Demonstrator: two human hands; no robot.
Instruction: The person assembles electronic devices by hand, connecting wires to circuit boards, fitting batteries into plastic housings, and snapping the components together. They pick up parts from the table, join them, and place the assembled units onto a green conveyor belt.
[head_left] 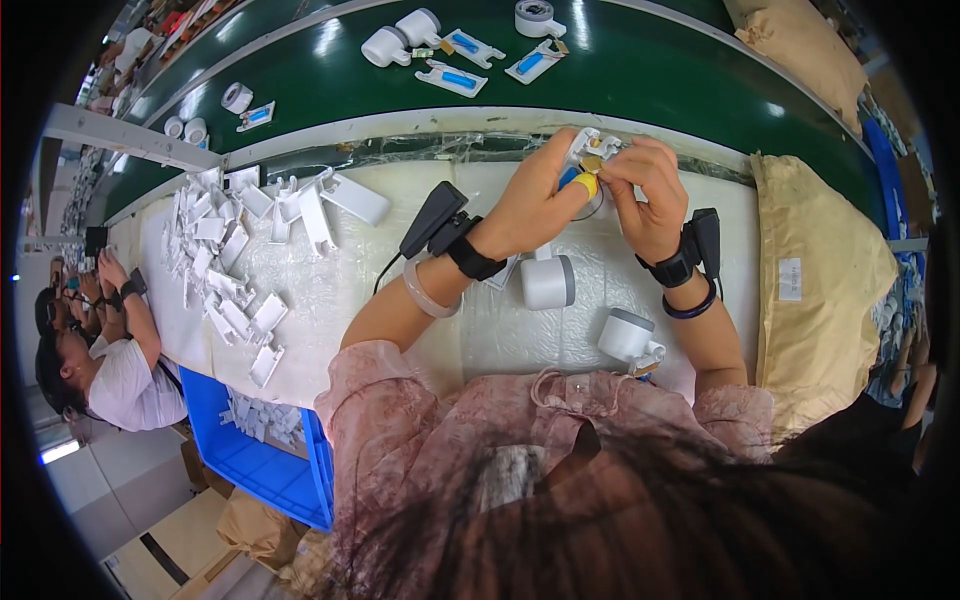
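Slanting inward, left hand (540, 200) meets right hand (648, 190) at a white part (597, 145).

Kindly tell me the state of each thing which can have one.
Left grip: closed on white part.
Right grip: at that part; exact hold hidden.
Blue bin: open, white pieces inside.
White covers: loose, scattered.
Two white cylinders: set down, unheld.
Green conveyor: bears units; motion unclear.
Brown bag: creased; opening unclear.
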